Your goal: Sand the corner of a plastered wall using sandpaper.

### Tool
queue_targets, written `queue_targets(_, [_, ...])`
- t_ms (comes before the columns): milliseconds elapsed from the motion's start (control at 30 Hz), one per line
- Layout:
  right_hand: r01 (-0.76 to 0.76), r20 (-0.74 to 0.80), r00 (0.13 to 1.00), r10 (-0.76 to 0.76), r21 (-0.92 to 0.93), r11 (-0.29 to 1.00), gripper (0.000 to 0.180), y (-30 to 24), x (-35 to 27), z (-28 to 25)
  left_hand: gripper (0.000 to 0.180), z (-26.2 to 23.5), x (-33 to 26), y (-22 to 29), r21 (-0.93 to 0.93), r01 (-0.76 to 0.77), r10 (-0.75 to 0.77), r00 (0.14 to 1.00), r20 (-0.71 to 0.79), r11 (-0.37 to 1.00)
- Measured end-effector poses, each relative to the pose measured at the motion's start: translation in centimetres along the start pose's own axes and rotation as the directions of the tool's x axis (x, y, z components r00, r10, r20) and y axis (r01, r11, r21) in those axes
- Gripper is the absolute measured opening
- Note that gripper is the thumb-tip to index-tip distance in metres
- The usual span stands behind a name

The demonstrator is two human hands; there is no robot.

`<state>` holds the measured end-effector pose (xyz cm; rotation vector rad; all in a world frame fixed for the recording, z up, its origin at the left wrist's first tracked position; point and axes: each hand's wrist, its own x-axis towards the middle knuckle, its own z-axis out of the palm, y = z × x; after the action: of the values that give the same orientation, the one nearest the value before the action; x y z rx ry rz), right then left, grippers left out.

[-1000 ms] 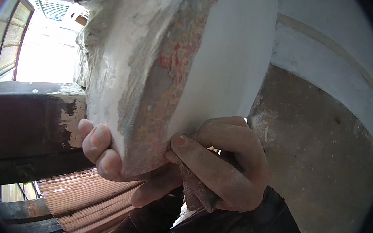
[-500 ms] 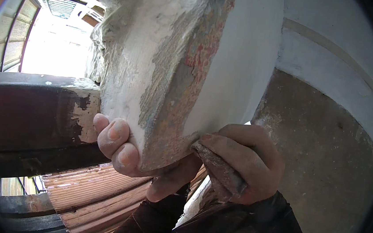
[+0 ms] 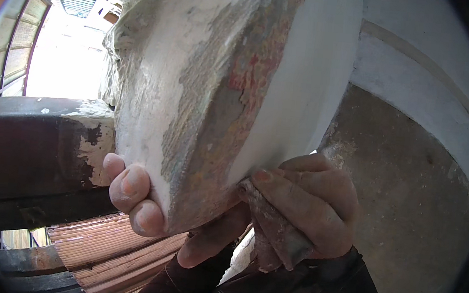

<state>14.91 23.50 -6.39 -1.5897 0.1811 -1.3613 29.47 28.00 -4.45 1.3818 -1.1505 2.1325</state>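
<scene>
A thick white plastered piece (image 3: 215, 117) fills the middle, its narrow edge showing grey, with red and yellow patches of worn paint. My left hand (image 3: 135, 193) is wrapped round its lower end from below, fingertips curled up on the left face and thumb underneath. In my right hand (image 3: 318, 204) is a folded, dusty grey-brown sheet of what looks like sandpaper (image 3: 278, 223), pinched between thumb and fingers. Those fingers press it at the lower right corner of the piece. White dust coats both hands. The sheet's side against the surface is hidden.
A dark beam (image 3: 34, 145) with peeling paint runs just left of my left hand. Below lies a reddish corrugated sheet (image 3: 119, 253). On the right stands a grey and white wall (image 3: 410, 178). Bright light comes through an opening (image 3: 67, 53) at the upper left.
The lower end of the plastered piece and my left hand have shifted left and slightly down in view. My right hand stays at the corner, and the folded sandpaper hangs lower from it.
</scene>
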Motion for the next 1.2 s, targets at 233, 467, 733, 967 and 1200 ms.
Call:
queue_targets(233, [-0.073,0.036,0.997,0.071,0.065,0.995,0.031,-0.9,0.1,0.5,0.062,-0.2,-0.2,-0.4,0.024,-0.067,0.066,0.997,0.034,0.997])
queue_targets(467, [-0.026,0.073,0.997,0.025,0.021,0.999,0.035,0.2,-0.8,0.5,0.061,-0.5,-0.6,-0.8,0.037,-0.106,0.103,0.992,0.079,0.994])
queue_targets(733, [0.104,-0.024,0.994,-0.103,0.028,0.994,0.038,1.4,-1.0,1.1,0.059,-1.0,-0.3,-1.7,0.059,-0.173,0.164,0.978,0.130,0.983])
queue_targets(967, [0.147,0.011,0.989,-0.147,0.040,0.988,0.040,0.2,0.1,0.8,0.058,-1.2,0.4,-1.7,0.046,-0.211,0.203,0.968,0.145,0.976])
queue_targets(1200, [0.186,-0.072,0.980,-0.183,0.045,0.981,0.036,0.4,0.8,1.3,0.056,-0.6,0.2,-0.9,-0.094,-0.078,0.082,0.996,0.037,0.992])
